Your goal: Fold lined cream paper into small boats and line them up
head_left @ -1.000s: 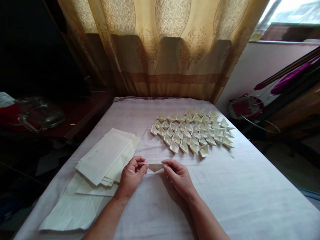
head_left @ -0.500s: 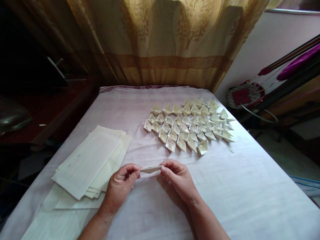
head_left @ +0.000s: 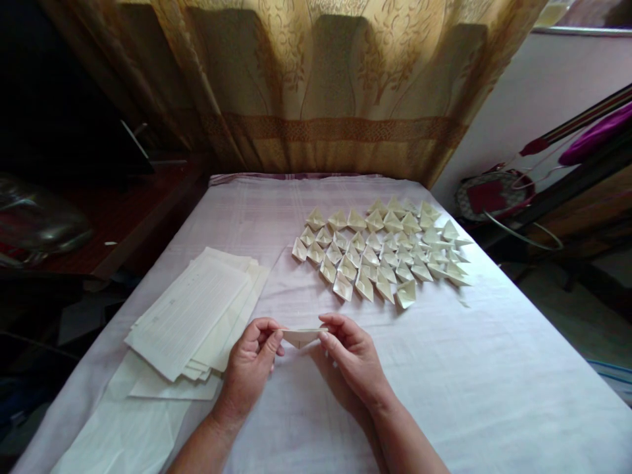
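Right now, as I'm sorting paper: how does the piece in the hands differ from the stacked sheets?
The folded piece is small and creased to a narrow point; the stack of sheets is large, flat, unfolded. The folded piece is pinched between left hand and right hand; the stack of sheets rests on the cloth. Both are pale cream paper.

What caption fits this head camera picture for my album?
Left hand and right hand pinch a folded paper near paper boats and stacked sheets.
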{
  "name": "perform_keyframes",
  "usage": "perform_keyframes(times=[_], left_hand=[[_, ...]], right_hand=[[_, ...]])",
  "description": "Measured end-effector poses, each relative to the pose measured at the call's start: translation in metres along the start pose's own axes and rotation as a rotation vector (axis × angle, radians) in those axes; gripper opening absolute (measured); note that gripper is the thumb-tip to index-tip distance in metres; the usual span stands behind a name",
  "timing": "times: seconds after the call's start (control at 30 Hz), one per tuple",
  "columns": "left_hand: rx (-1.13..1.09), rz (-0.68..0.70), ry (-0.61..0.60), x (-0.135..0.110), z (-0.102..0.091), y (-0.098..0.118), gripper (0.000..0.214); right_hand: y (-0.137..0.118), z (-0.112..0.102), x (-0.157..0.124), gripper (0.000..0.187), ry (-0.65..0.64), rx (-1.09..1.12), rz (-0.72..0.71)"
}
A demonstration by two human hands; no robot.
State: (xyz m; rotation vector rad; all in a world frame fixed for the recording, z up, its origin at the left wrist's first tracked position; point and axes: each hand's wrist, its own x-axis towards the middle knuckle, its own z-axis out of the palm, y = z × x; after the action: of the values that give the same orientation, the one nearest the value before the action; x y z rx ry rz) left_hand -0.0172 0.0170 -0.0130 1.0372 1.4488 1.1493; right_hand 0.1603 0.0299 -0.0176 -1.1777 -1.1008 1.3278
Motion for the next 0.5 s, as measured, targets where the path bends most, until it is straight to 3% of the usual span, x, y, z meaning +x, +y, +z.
perform_keyframes(times=[0.27,0.5], left_hand=[[-0.067,-0.052,-0.076,0.0024,-0.0029,0.0035,0.044],[-0.04,0.033,-0.064,0.0041,-0.0077,0.0043,0.038]], right_hand=[[0.0065,-0.0026,0.0,0.011,0.042,-0.189,-0.178],[0.0071,-0.0029,0.0031,0.009,0.07,-0.195,-0.328]])
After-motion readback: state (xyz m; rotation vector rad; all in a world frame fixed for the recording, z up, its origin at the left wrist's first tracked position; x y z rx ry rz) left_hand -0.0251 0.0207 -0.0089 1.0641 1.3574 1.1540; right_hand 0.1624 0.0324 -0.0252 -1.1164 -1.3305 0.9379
